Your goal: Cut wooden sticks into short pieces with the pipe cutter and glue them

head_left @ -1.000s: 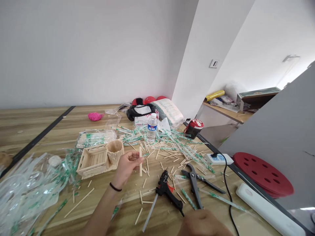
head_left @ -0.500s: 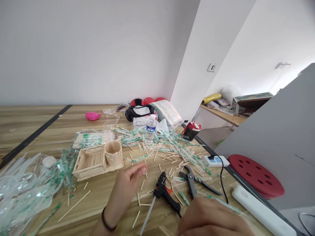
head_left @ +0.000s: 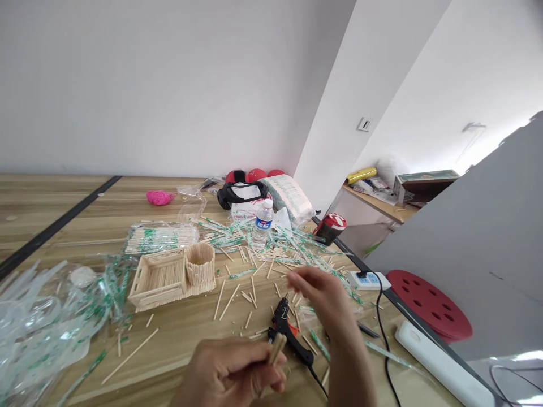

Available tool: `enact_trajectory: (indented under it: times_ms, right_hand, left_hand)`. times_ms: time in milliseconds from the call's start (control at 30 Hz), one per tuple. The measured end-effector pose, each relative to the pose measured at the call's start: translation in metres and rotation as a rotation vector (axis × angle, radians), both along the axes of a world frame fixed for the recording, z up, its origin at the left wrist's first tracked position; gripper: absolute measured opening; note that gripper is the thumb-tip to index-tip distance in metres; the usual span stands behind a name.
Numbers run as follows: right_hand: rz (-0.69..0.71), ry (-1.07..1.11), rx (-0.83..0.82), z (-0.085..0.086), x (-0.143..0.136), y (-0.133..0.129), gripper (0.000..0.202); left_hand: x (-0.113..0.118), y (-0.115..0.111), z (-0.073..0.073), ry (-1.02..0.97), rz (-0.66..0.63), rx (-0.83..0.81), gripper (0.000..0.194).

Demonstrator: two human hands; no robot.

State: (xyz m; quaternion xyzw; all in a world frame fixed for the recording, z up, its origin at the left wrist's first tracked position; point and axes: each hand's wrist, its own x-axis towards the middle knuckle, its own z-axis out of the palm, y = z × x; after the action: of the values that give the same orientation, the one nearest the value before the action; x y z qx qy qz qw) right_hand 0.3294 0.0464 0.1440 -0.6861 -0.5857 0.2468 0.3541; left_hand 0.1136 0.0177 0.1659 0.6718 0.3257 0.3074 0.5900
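Nearest, the left hand [head_left: 231, 370] grips short wooden sticks [head_left: 277, 348] between thumb and fingers, above the wood-grain table [head_left: 182, 328]. Just beyond it lies the glue gun [head_left: 285, 325]. The right hand [head_left: 320, 291], loosely open, is over scattered sticks [head_left: 297, 299]. Ahead and left of the left hand sits a stick-built tray [head_left: 161, 277]; beyond both hands, a water bottle [head_left: 263, 223], then the pale wall [head_left: 148, 90]. A cluttered shelf [head_left: 384, 208] stands far right of the right hand.
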Motion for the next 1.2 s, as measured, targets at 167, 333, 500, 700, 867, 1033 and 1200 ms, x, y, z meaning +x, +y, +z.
enact_trajectory:
  times_ms: [167, 333, 500, 700, 867, 1033, 1200]
  right_hand:
    - [-0.079, -0.244, -0.341, -0.065, -0.002, 0.097, 0.024]
    - [-0.153, -0.429, -0.469, -0.098, -0.025, 0.136, 0.030]
    - [-0.153, -0.528, -0.510, -0.110, -0.034, 0.145, 0.030]
    - [-0.156, -0.591, -0.498, -0.112, -0.040, 0.129, 0.030]
    - [-0.171, -0.609, -0.419, -0.093, -0.026, 0.107, 0.027]
    - [-0.191, -0.582, -0.368, -0.080, -0.008, 0.096, 0.027]
    - [-0.238, -0.566, -0.346, -0.071, 0.006, 0.092, 0.029]
  left_hand:
    - [-0.021, 0.003, 0.013, -0.018, 0.307, -0.111, 0.015]
    - [-0.026, 0.006, 0.017, -0.066, 0.496, -0.207, 0.017]
    - [-0.025, 0.015, 0.017, -0.056, 0.500, -0.189, 0.018]
    - [-0.025, 0.028, 0.011, -0.040, 0.434, -0.163, 0.020]
    - [-0.024, 0.035, 0.007, -0.042, 0.365, -0.173, 0.023]
    - [-0.020, 0.039, 0.007, -0.084, 0.349, -0.202, 0.022]
    - [-0.023, 0.042, 0.006, -0.062, 0.369, -0.187, 0.023]
